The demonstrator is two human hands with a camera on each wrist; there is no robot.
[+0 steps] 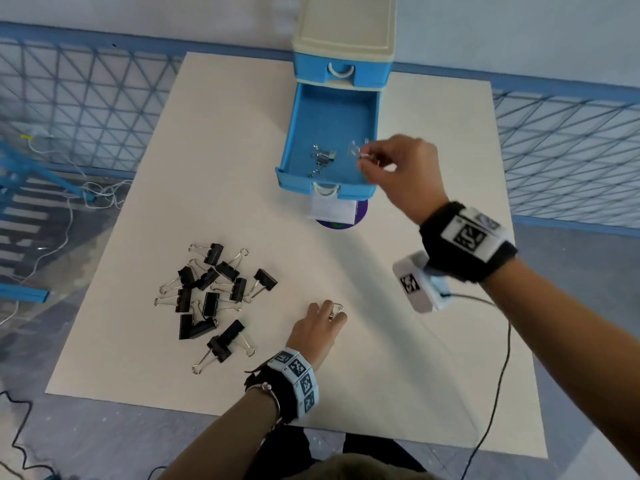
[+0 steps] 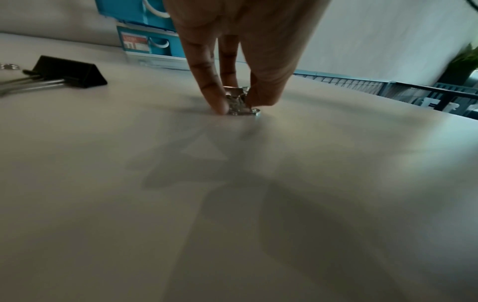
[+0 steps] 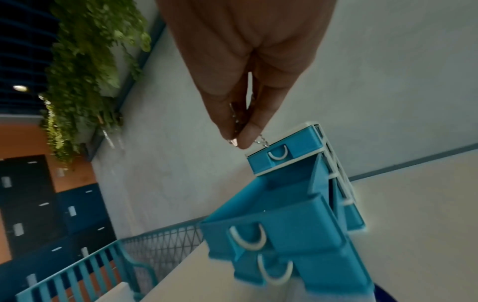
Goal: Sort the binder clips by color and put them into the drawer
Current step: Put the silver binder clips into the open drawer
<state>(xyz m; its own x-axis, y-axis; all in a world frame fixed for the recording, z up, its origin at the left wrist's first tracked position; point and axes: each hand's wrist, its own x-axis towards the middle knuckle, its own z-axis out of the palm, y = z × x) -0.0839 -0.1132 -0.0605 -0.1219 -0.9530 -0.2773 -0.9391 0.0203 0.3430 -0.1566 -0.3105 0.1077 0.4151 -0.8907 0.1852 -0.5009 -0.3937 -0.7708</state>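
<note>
A blue drawer [image 1: 289, 140] stands pulled out of a small blue and cream cabinet [image 1: 344, 26] at the table's far side; silver binder clips [image 1: 322, 160] lie inside it. My right hand [image 1: 363, 159] hovers over the drawer's right front corner and pinches a silver binder clip [image 3: 236, 120] between thumb and fingers. My left hand [image 1: 334, 313] is down on the table near the front and pinches another silver clip [image 2: 239, 103] that rests on the surface. A pile of black binder clips [image 1: 211, 296] lies to its left.
The cream table [image 1: 415, 341] ends at a blue mesh railing [image 1: 571, 150] behind and to both sides. The cabinet's top drawer [image 1: 341, 69] is closed. A purple disc and white label [image 1: 337, 211] lie under the open drawer's front. A black cable [image 1: 498, 393] trails off my right wrist.
</note>
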